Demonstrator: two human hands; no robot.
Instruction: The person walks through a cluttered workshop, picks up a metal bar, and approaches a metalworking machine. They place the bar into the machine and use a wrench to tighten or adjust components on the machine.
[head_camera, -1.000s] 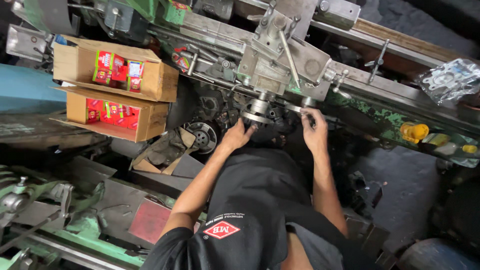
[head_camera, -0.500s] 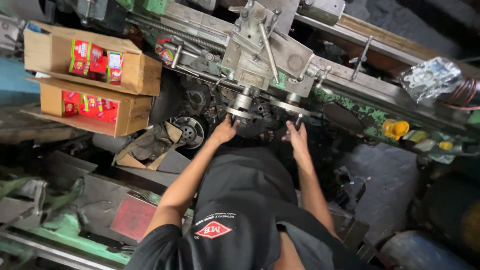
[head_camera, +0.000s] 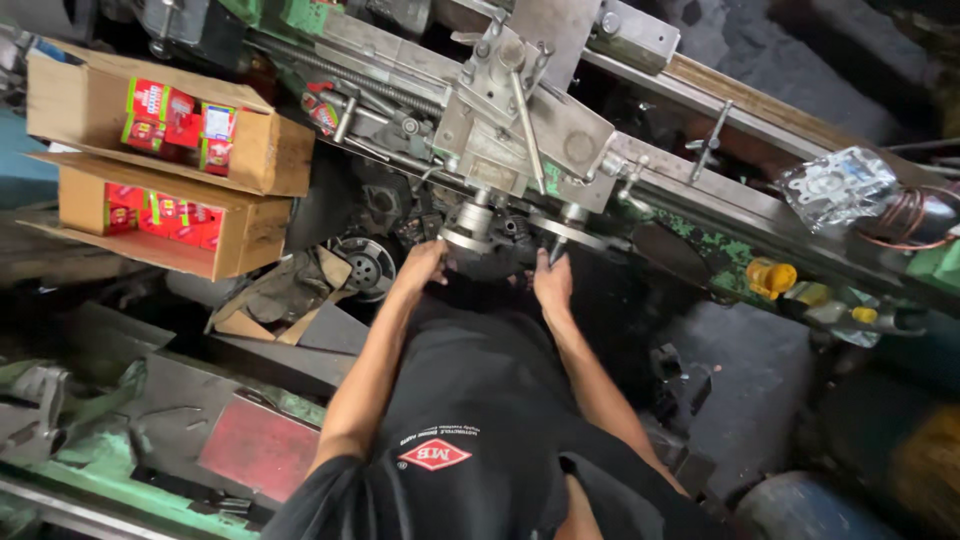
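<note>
Both hands grip a round dark metal chuck (head_camera: 487, 243): left hand (head_camera: 423, 264) curled on its left rim, right hand (head_camera: 552, 283) wrapped on its right side, fingers closed. Chuck sits under the grey steel lathe carriage (head_camera: 520, 130), between the hands. Arms extended, bare forearms; open cardboard boxes (head_camera: 160, 160) well left of the chuck.

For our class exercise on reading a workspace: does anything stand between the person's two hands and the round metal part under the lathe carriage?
Nothing visible does. The left hand and the right hand both rest directly on the round metal part under the carriage.
</note>
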